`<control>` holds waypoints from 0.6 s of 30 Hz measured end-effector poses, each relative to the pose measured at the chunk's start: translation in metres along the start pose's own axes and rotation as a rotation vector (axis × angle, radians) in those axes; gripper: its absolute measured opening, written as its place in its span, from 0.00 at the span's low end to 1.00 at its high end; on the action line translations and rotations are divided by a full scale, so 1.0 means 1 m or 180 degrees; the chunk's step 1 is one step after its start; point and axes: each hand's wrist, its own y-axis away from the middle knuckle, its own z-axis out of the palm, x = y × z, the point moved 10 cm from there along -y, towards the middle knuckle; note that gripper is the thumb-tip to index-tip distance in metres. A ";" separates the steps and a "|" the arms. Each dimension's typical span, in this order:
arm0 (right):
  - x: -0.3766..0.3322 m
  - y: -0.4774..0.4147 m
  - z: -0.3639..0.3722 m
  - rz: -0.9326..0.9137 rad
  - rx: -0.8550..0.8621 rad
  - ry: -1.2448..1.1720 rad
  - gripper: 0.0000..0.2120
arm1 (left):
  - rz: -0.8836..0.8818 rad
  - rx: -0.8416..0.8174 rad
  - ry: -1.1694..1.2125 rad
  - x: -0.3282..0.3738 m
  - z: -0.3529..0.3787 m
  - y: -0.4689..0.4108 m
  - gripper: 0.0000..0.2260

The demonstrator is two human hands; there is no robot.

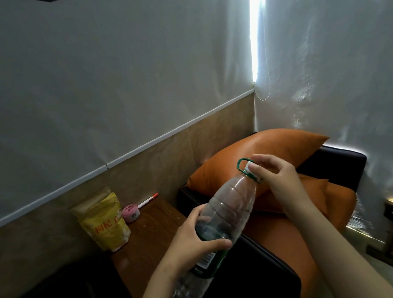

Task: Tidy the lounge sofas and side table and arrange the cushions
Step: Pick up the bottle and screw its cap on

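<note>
Bottle (226, 209), held near side table (150, 224).
Our left hand (192, 240) grips the body, likely steadying it; our right hand (278, 176) pinches the cap (249, 166).

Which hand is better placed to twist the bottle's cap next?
The right hand: it pinches the white cap at the raised end, while the left hand is wrapped round the bottle lower down, steadying it.
</note>
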 end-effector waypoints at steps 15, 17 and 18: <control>0.007 0.006 0.012 -0.0044 -0.0480 0.0247 0.08 | -0.0057 -0.0051 -0.0111 0.002 0.005 -0.010 0.46; 0.008 0.008 0.014 -0.0073 -0.0496 0.0276 0.07 | -0.0031 0.0138 -0.0016 0.007 0.002 -0.012 0.39; 0.009 0.009 0.015 -0.0079 -0.0499 0.0283 0.08 | -0.0002 0.0249 0.0045 0.011 -0.001 -0.013 0.32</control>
